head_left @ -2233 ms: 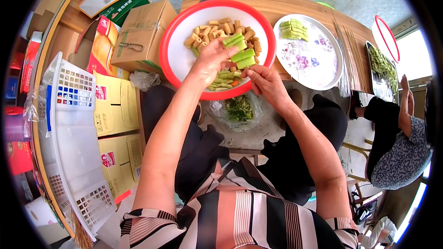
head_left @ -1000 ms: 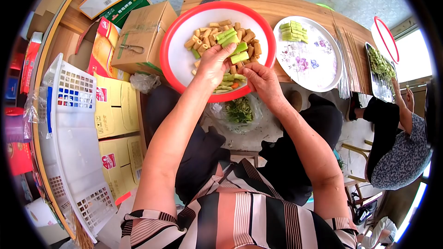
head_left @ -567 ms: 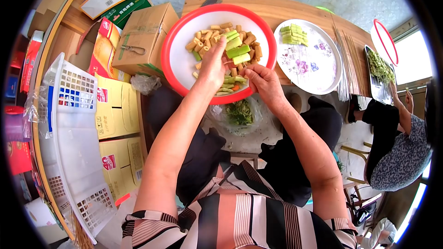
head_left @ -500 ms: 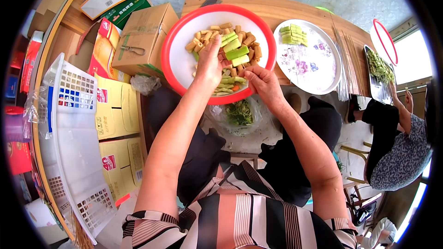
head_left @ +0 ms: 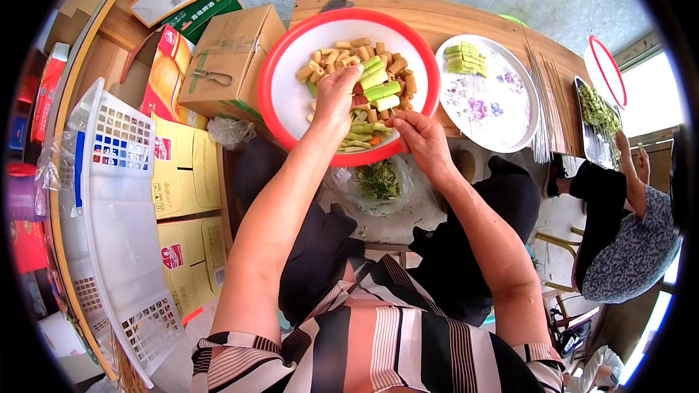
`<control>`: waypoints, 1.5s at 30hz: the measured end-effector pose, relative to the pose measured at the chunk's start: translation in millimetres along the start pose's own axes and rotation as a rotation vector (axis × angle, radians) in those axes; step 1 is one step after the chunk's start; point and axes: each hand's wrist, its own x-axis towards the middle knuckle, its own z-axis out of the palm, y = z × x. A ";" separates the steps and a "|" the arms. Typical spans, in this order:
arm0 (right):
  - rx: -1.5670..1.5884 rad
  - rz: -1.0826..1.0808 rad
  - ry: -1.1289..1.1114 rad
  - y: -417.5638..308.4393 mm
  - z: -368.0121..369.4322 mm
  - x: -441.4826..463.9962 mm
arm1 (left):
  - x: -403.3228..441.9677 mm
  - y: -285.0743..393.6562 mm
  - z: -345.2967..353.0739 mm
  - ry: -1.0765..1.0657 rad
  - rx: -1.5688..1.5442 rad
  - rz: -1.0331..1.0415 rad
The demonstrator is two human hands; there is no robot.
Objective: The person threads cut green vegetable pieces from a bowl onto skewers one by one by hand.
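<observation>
Over a white bowl with a red rim (head_left: pixel 271 94), my left hand (head_left: pixel 336 102) is closed on several pale green vegetable pieces (head_left: pixel 381 92) set in a row. Just right of them, my right hand (head_left: pixel 424 140) pinches a thin skewer (head_left: pixel 394 112) whose end points at the lowest piece. Most of the skewer is hidden by the fingers and the pieces. Brown tube-shaped pieces (head_left: pixel 397 65) fill the bowl's far side, and green strips (head_left: pixel 357 135) lie at its near side. More green pieces (head_left: pixel 466 58) on skewers rest on a flowered white plate (head_left: pixel 466 125).
Loose thin sticks (head_left: pixel 555 94) lie right of the plate. Beyond them is a tray of chopped greens (head_left: pixel 598 110), with another person's hand (head_left: pixel 623 144) beside it. A cardboard box (head_left: pixel 233 58) and a white plastic basket (head_left: pixel 116 182) stand left. A bag of greens (head_left: pixel 378 180) sits below the bowl.
The view has shifted slightly, so bowl and plate appear a little lower and to the right. Both hands keep their holds; the right hand sits slightly lower against the bowl.
</observation>
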 end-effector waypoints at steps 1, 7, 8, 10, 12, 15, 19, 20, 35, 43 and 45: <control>-0.040 -0.008 0.014 1.1 -0.1 -0.1 | 0.2 -1.1 -0.4 0.016 0.009 0.023; -0.090 -0.065 0.100 10.8 -17.3 -2.3 | -2.8 4.2 8.2 -0.079 0.010 -0.042; -0.064 -0.057 0.115 15.2 -27.6 -0.8 | -4.2 6.4 9.1 -0.073 0.031 -0.050; 0.047 0.054 0.180 15.1 -53.7 3.1 | -9.0 13.3 11.9 -0.059 0.073 -0.044; 0.019 0.040 0.252 20.3 -83.4 11.8 | -11.2 17.5 12.6 -0.079 0.081 -0.035; 0.046 0.146 0.345 18.0 -128.5 26.2 | -15.4 25.2 15.1 -0.091 0.103 -0.026; -0.076 0.195 0.374 44.4 -174.1 59.2 | -17.6 28.9 13.9 -0.132 0.091 -0.016; -0.134 0.218 0.415 52.6 -180.3 68.1 | -17.7 29.1 13.5 -0.151 0.096 -0.023; -0.498 0.328 0.462 97.8 -205.1 144.9 | -11.0 24.1 30.1 -0.234 0.132 -0.062; -0.564 0.215 0.382 55.2 -275.6 69.2 | -12.9 17.1 26.5 -0.237 0.134 -0.037; -0.628 0.252 0.470 53.1 -305.5 34.5 | -12.3 15.2 22.0 -0.251 0.140 -0.020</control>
